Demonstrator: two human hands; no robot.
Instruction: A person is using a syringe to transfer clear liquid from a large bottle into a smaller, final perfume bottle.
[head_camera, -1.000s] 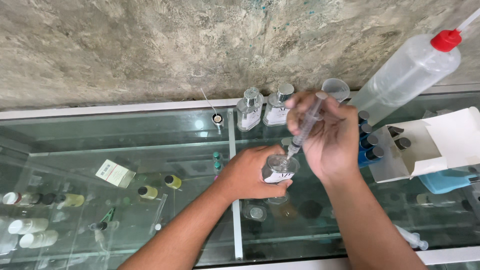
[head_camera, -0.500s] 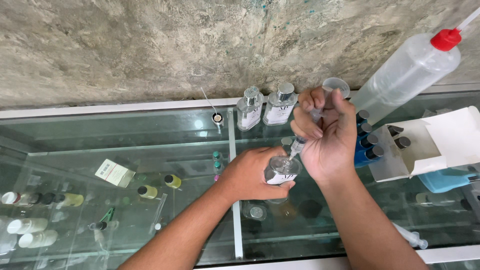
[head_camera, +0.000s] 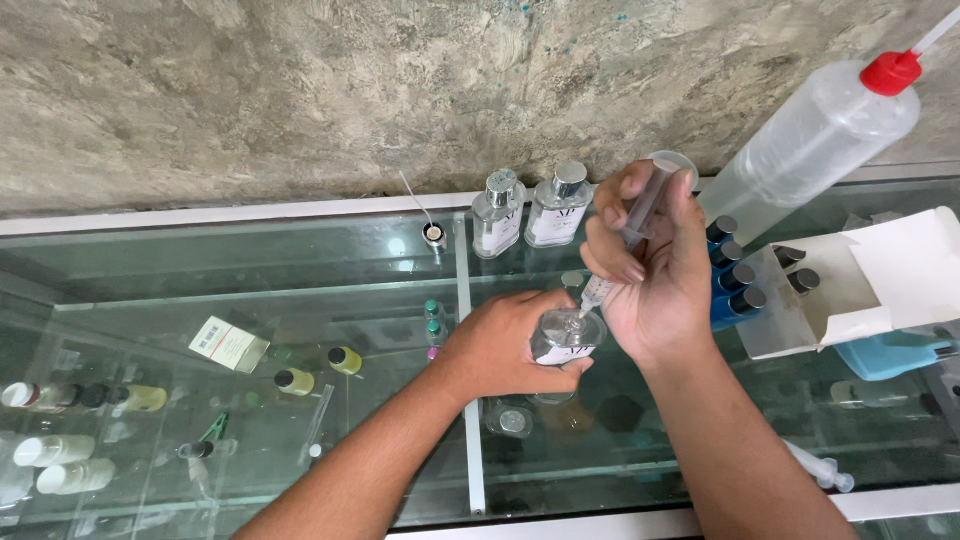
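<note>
My left hand grips a small clear glass bottle with a white label, standing on the glass counter top. My right hand holds a plastic syringe tilted down, its tip at the bottle's open neck and my thumb on the plunger end. Two more clear glass bottles with silver caps stand just behind, near the wall.
A large squeeze bottle with a red cap leans at the upper right. An open white box with dark-capped vials sits right of my hands. Another syringe lies lower right. Small bottles show inside the case below the glass.
My right hand has pushed the syringe's plunger in and shifted slightly up and right. My left hand keeps the bottle in the same place.
</note>
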